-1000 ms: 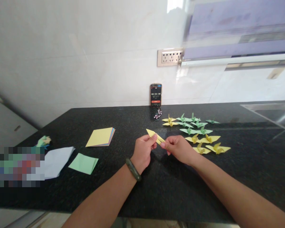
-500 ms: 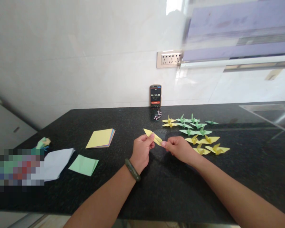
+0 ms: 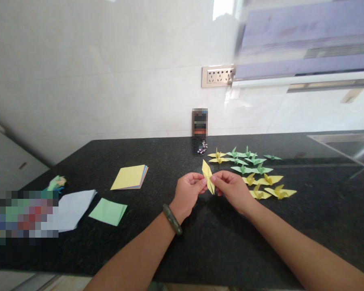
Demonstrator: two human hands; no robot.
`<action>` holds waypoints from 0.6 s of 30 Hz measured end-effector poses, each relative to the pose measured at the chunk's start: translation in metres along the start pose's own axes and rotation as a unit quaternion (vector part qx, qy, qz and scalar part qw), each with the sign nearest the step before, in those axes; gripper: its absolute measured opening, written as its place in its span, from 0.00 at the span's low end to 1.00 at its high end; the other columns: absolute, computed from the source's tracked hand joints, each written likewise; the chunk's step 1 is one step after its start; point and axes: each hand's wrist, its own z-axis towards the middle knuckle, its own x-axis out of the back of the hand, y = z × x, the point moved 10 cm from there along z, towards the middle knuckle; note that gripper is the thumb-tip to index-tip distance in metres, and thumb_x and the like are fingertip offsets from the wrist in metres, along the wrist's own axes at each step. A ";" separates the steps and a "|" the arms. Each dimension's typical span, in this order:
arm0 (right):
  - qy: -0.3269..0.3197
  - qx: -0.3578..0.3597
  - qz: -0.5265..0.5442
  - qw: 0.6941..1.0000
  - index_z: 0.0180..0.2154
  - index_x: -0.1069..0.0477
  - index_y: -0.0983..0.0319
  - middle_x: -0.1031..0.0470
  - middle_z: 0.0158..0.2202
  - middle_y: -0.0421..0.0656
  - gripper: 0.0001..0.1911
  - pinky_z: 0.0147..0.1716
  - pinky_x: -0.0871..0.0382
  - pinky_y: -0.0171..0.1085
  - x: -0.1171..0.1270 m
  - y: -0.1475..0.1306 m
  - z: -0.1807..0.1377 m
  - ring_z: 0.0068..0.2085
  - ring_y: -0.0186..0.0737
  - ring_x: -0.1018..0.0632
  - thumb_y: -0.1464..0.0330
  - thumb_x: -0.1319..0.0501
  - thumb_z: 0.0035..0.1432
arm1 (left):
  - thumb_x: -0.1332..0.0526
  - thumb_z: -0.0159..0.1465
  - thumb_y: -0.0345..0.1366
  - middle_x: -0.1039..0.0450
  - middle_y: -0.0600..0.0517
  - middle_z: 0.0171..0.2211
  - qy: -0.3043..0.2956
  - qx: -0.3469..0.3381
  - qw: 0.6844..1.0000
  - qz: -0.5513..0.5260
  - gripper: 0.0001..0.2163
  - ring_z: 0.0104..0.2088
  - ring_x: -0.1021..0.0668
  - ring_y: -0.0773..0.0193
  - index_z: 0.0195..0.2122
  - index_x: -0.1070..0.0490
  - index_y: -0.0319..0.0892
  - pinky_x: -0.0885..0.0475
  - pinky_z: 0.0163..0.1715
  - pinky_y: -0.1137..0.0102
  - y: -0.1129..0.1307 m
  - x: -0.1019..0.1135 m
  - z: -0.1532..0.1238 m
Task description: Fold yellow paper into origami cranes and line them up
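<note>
A yellow folded paper, long and diamond-shaped with a split lower end, is held above the counter. My left hand pinches its left edge, and a dark green bangle circles that wrist. From the other side my right hand grips it between thumb and fingers. Just beyond and to the right of my right hand stand several yellow paper cranes and several green paper cranes, grouped in rows. Two more yellow cranes sit at the far left of that group.
Left on the black counter lie a stack of coloured paper, green paper sheets and white sheets. A phone leans against the wall, its beaded strap in front. A sink is at the far right.
The yellow folded paper has turned from a slanted position to nearly upright. Both hands have shifted their grip, now facing each other at its two sides.
</note>
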 end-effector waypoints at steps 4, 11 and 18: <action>0.031 0.034 0.023 0.999 0.32 0.35 0.62 0.35 0.20 0.35 0.13 0.18 0.42 0.30 0.005 -0.004 -0.001 0.19 0.29 0.36 0.61 0.38 0.47 | 0.36 0.48 0.33 0.30 0.54 0.19 0.008 -0.023 0.999 0.030 0.08 0.21 0.28 0.72 0.26 0.33 0.36 0.34 0.23 0.77 0.006 0.000 -0.001; 0.024 0.057 0.018 0.998 0.32 0.34 0.64 0.34 0.21 0.36 0.12 0.19 0.43 0.30 0.003 -0.011 -0.002 0.21 0.28 0.36 0.63 0.37 0.47 | 0.36 0.49 0.35 0.30 0.54 0.20 -0.028 -0.011 1.000 0.009 0.10 0.20 0.30 0.74 0.31 0.29 0.34 0.35 0.22 0.76 0.006 -0.007 -0.003; 0.033 0.047 0.011 0.998 0.31 0.34 0.63 0.33 0.21 0.37 0.11 0.19 0.41 0.30 0.004 -0.008 -0.002 0.21 0.30 0.34 0.64 0.38 0.46 | 0.36 0.50 0.36 0.28 0.53 0.22 -0.013 -0.059 0.995 0.078 0.08 0.23 0.29 0.71 0.28 0.26 0.35 0.34 0.25 0.74 0.010 -0.001 -0.001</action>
